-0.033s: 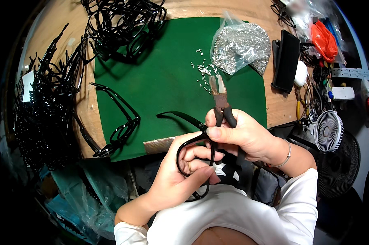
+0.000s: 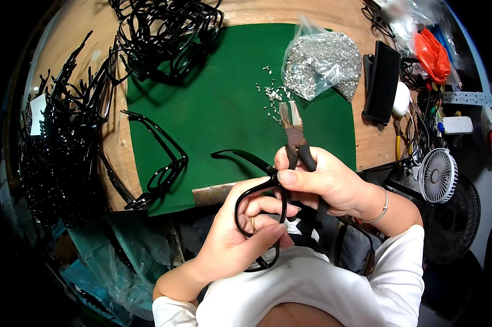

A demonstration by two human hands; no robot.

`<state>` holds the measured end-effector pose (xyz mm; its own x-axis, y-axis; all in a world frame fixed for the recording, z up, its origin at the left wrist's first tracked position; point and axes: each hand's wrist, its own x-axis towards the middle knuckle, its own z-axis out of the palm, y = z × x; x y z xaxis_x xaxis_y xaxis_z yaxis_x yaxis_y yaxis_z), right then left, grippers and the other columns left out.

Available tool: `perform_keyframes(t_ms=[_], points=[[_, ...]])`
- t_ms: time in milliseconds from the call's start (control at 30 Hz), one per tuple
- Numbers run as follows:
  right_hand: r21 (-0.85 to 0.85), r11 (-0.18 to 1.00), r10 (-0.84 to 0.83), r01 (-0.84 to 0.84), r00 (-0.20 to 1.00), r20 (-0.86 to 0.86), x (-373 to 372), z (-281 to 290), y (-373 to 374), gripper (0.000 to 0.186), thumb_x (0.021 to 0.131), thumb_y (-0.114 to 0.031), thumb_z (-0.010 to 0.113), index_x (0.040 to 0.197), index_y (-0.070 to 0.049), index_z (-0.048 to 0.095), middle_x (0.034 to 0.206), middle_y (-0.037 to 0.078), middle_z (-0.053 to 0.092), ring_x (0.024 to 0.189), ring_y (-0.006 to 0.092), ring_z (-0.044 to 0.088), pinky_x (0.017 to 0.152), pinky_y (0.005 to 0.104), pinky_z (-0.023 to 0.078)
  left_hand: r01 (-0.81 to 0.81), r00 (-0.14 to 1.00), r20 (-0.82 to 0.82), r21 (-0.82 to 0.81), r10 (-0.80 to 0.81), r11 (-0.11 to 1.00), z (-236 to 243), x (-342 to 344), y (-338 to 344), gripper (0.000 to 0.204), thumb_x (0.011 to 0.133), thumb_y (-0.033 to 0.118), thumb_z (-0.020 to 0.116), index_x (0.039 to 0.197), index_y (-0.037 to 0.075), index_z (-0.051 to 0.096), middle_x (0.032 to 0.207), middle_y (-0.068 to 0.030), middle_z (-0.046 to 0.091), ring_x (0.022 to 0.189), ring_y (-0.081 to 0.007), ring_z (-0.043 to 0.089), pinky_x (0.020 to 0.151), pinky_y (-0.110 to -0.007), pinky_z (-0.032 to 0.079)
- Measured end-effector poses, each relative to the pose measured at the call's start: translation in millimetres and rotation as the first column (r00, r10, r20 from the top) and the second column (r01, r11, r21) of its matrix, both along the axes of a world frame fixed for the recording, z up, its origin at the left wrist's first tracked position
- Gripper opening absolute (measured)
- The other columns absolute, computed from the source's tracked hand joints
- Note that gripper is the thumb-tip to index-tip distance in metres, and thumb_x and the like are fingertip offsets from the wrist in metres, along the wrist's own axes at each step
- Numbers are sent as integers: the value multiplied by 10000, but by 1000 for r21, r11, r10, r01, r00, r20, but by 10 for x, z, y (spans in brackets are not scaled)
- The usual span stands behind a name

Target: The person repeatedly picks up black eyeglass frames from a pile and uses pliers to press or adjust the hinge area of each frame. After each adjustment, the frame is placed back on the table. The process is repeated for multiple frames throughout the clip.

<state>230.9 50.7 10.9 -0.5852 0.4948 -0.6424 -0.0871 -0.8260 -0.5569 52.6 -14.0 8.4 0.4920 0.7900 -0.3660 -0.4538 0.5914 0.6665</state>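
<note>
Green mat [image 2: 213, 109] fills the centre of the frame; just below it the left hand [image 2: 240, 234] curls around a black glasses frame [image 2: 259, 218], the right hand [image 2: 325, 182] grips pliers [image 2: 295, 136] tightly. A slipping jaw could scar the hinge

The person wears a white short-sleeved top; both sleeves end above the elbow and leave the forearms bare. The left hand [image 2: 240, 229] carries a thin gold-coloured ring on one finger. The right hand [image 2: 322, 182] carries no ring that shows; a slim silver-coloured bangle sits at its wrist. Fingernails are short and unpainted
</note>
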Motion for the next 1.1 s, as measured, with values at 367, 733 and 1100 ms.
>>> perform_keyframes(t_ms=[367,733,1100], points=[[356,631,551,-690,721,420,215,259,-47,335,879,-311,482,936,18,497,664,91,542,596,182,537,563,303,429,93,995,59,-132,-85,987,105,-238,-8,423,808,-81,469,1214,-29,363,1035,-159,556,765,-192,614,689,-258,482],[483,338,318,-808,581,749,138,212,-55,328,839,-256,539,792,66,497,572,185,553,564,317,585,540,375,457,38,998,-44,-89,-42,995,80,-118,-113,421,817,-80,470,1215,3,360,1051,-164,543,730,-169,604,666,-252,469],[403,460,573,-791,611,546,412,64,234,353,835,-328,547,912,17,542,808,144,596,739,241,587,645,331,442,66,998,-3,-117,-67,991,103,-88,-29,468,831,-75,451,1264,41,319,1089,-161,525,751,-180,601,684,-270,480]])
